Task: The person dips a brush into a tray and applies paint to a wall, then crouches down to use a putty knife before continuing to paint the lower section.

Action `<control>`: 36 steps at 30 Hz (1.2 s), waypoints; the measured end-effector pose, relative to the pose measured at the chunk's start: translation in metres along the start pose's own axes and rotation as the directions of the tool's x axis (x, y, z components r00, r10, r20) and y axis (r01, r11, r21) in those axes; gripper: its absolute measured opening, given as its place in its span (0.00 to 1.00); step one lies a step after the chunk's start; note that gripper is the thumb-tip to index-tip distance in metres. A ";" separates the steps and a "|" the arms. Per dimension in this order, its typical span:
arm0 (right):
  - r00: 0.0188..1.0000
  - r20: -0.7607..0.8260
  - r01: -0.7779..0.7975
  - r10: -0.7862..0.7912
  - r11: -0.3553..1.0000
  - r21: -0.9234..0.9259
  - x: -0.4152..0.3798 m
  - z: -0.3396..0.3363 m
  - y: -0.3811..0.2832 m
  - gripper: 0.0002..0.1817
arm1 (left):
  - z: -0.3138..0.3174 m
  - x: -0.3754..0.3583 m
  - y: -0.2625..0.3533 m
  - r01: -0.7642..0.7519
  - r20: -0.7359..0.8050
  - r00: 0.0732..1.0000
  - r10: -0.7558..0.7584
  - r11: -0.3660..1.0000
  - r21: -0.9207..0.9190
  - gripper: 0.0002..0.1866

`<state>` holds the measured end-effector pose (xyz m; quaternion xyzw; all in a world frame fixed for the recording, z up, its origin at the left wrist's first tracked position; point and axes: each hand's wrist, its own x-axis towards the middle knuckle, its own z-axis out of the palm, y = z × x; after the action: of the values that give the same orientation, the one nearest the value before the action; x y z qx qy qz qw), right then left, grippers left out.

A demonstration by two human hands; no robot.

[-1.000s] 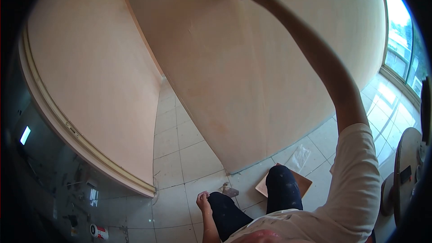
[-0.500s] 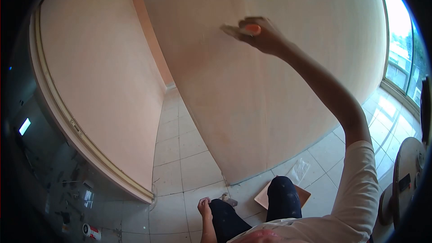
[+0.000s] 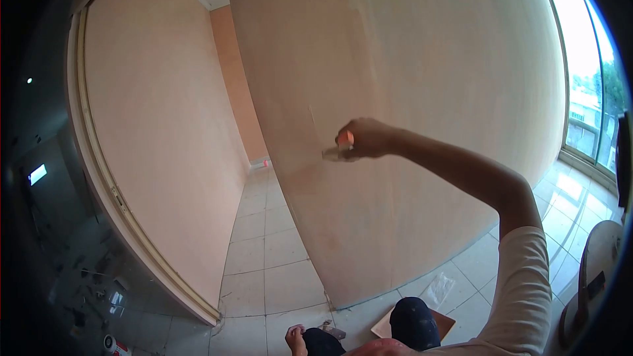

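My right hand (image 3: 366, 138) is closed around a flat tool (image 3: 337, 153) with an orange handle end and a pale working edge, held out at mid-height against the beige wall (image 3: 422, 112). The exact kind of tool is hard to make out. A thin pale vertical mark shows on the wall just above it. My left hand (image 3: 295, 339) hangs low at the bottom of the view beside my dark-clad knee, with fingers curled in and nothing visible in them.
A shallow orange-brown tray (image 3: 380, 327) lies on the tiled floor by my knee, with a crumpled clear plastic sheet (image 3: 438, 290) behind it. A doorway frame (image 3: 119, 198) stands left, a tall window (image 3: 583, 79) right. A white-and-red tub (image 3: 115, 345) sits lower left.
My right hand has moved down the wall with the tool. The view has tilted up a little, so the floor and tray sit lower. My left hand stays by the knee.
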<state>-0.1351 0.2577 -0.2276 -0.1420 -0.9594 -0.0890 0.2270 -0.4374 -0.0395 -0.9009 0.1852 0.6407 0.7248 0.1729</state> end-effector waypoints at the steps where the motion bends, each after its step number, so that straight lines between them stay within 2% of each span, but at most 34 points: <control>1: 0.998 -0.044 -0.041 0.041 0.999 0.000 0.015 -0.015 0.011 0.18 | 0.001 -0.004 0.002 0.002 -0.004 1.000 -0.002 1.000 0.004 0.08; 2: 0.995 -0.100 -0.021 0.020 1.000 -0.003 0.035 -0.030 0.025 0.20 | 0.008 -0.017 0.023 0.043 -0.003 0.999 -0.043 0.998 -0.056 0.07; 3: 0.958 -0.270 0.063 -0.100 0.988 -0.143 0.050 -0.045 0.043 0.20 | 0.014 -0.028 0.045 0.089 -0.004 0.996 -0.090 0.990 -0.111 0.06; 4: 0.922 -0.382 0.030 -0.069 0.994 -0.106 0.063 -0.067 0.049 0.20 | 0.016 -0.032 0.054 0.080 0.000 0.997 -0.081 0.991 -0.111 0.06; 5: 0.865 -0.495 -0.072 0.084 0.996 0.043 0.057 -0.094 0.021 0.19 | 0.014 -0.035 0.056 0.080 -0.002 0.997 -0.081 0.991 -0.107 0.06; 6: 0.816 -0.569 -0.099 0.104 0.994 0.040 0.064 -0.106 0.020 0.14 | 0.013 -0.039 0.058 0.070 0.006 0.998 -0.070 0.990 -0.121 0.06; 8: 0.714 -0.698 -0.013 -0.048 0.997 -0.082 0.069 -0.109 0.022 0.09 | 0.013 -0.040 0.058 0.100 -0.015 0.995 -0.102 0.990 -0.104 0.06; 9: 0.727 -0.685 -0.010 -0.038 0.998 -0.066 0.068 -0.094 0.026 0.09 | 0.012 -0.040 0.061 0.111 -0.013 0.994 -0.112 0.990 -0.082 0.06; 11: 0.783 -0.514 0.189 -0.349 0.922 -0.338 0.060 -0.055 0.034 0.05 | 0.012 -0.043 0.070 0.121 -0.019 0.992 -0.122 0.991 -0.064 0.06; 12: 0.808 -0.438 0.187 -0.393 0.877 -0.442 0.055 -0.024 0.034 0.09 | 0.012 -0.044 0.071 0.111 -0.017 0.994 -0.112 0.992 -0.058 0.06; 13: 0.780 -0.390 0.301 -0.490 0.840 -0.452 0.046 0.005 0.038 0.10 | 0.012 -0.043 0.070 0.115 -0.023 0.993 -0.117 0.992 -0.054 0.07; 14: 0.800 -0.315 0.370 -0.510 0.834 -0.409 0.028 0.024 0.029 0.10 | 0.012 -0.040 0.070 0.128 -0.024 0.991 -0.130 0.990 -0.064 0.07; 16: 0.960 -0.010 0.267 -0.279 0.929 -0.255 0.000 0.050 0.015 0.11 | 0.013 -0.039 0.068 0.123 -0.014 0.992 -0.123 0.992 -0.026 0.07; 18: 0.981 0.049 0.188 -0.186 0.981 -0.048 -0.015 0.056 0.010 0.11 | 0.015 -0.036 0.066 0.126 0.001 0.992 -0.126 0.991 -0.055 0.07; 20: 0.999 0.030 0.030 -0.039 0.966 0.258 -0.009 0.036 0.006 0.09 | 0.011 -0.041 0.067 0.125 0.003 0.992 -0.126 0.989 -0.082 0.07; 21: 0.997 -0.050 0.066 -0.052 0.945 0.319 0.003 0.026 0.011 0.13 | 0.012 -0.041 0.069 0.116 0.008 0.993 -0.116 0.990 -0.079 0.07; 22: 0.989 -0.129 0.105 -0.073 0.960 0.260 0.021 0.013 0.020 0.13 | 0.014 -0.040 0.072 0.105 0.016 0.994 -0.104 0.992 -0.076 0.07; 23: 0.928 -0.360 0.181 -0.100 0.963 0.202 0.037 0.002 0.026 0.15 | 0.014 -0.042 0.074 0.109 0.007 0.994 -0.109 0.992 -0.069 0.08; 24: 0.918 -0.379 0.143 -0.112 0.988 0.055 0.047 -0.025 0.020 0.18 | 0.013 -0.042 0.076 0.115 0.000 0.993 -0.115 0.991 -0.062 0.08; 25: 0.911 -0.412 0.045 0.005 0.993 0.111 0.051 -0.044 0.007 0.18 | 0.011 -0.043 0.077 0.115 0.002 0.993 -0.115 0.992 -0.057 0.08; 26: 0.873 -0.486 0.057 -0.024 0.997 0.053 0.047 -0.058 -0.011 0.16 | 0.011 -0.045 0.077 0.116 0.006 0.993 -0.116 0.992 -0.055 0.08; 28: 0.713 -0.688 0.115 -0.135 0.991 -0.075 0.064 -0.039 0.004 0.14 | 0.009 -0.047 0.075 0.124 -0.002 0.992 -0.124 0.991 -0.058 0.08; 30: 0.695 -0.572 0.302 -0.437 0.898 -0.319 0.057 0.001 0.010 0.11 | 0.004 -0.047 0.075 0.129 -0.009 0.991 -0.130 0.989 -0.064 0.08; 31: 0.761 -0.374 0.352 -0.530 0.822 -0.448 0.047 0.028 0.015 0.10 | 0.004 -0.048 0.078 0.125 -0.016 0.992 -0.126 0.990 -0.060 0.08; 32: 0.771 -0.344 0.352 -0.536 0.808 -0.472 0.032 0.063 0.007 0.12 | 0.004 -0.049 0.079 0.121 -0.022 0.992 -0.123 0.991 -0.058 0.08; 33: 0.797 -0.235 0.450 -0.556 0.807 -0.381 0.017 0.089 0.005 0.15 | 0.001 -0.052 0.080 0.128 -0.024 0.991 -0.130 0.990 -0.060 0.08; 35: 0.914 0.054 0.406 -0.403 0.897 -0.172 -0.018 0.126 -0.008 0.14 | 0.003 -0.049 0.081 0.121 -0.038 0.992 -0.123 0.991 -0.063 0.08; 36: 0.926 0.210 0.340 -0.313 0.935 -0.106 -0.030 0.138 -0.012 0.14 | 0.005 -0.047 0.080 0.120 -0.036 0.992 -0.123 0.990 -0.079 0.08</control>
<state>-0.1698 0.2723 -0.3639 -0.0036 -0.9781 -0.1789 0.1061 -0.3952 -0.0680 -0.8234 0.1245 0.6260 0.7405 0.2107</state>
